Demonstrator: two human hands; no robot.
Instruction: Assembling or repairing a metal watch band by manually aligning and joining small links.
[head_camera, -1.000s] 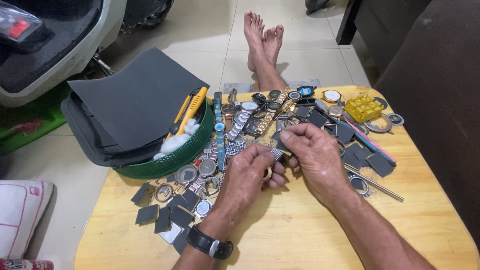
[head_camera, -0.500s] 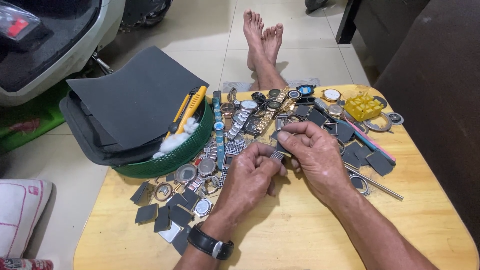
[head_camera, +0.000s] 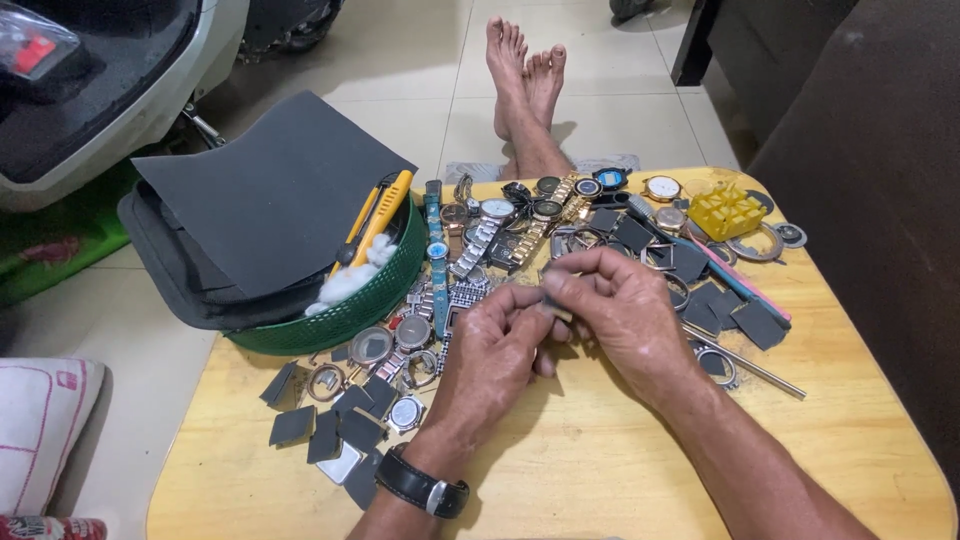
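I see little change since a second ago: my left hand (head_camera: 495, 350) and right hand (head_camera: 615, 310) stay together, fingertips pinching a small dark piece (head_camera: 553, 306) above the wooden table (head_camera: 600, 470), just beside the watch pile (head_camera: 500, 225).

Left hand (head_camera: 497, 350), right hand (head_camera: 622, 312) pinch small dark piece (head_camera: 552, 307) over table (head_camera: 560, 470)

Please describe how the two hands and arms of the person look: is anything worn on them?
Both forearms are bare, with no sleeves or gloves in view. The left hand has a wristwatch with a black strap and silver buckle on its wrist. The right hand wears nothing on wrist or fingers that I can see.
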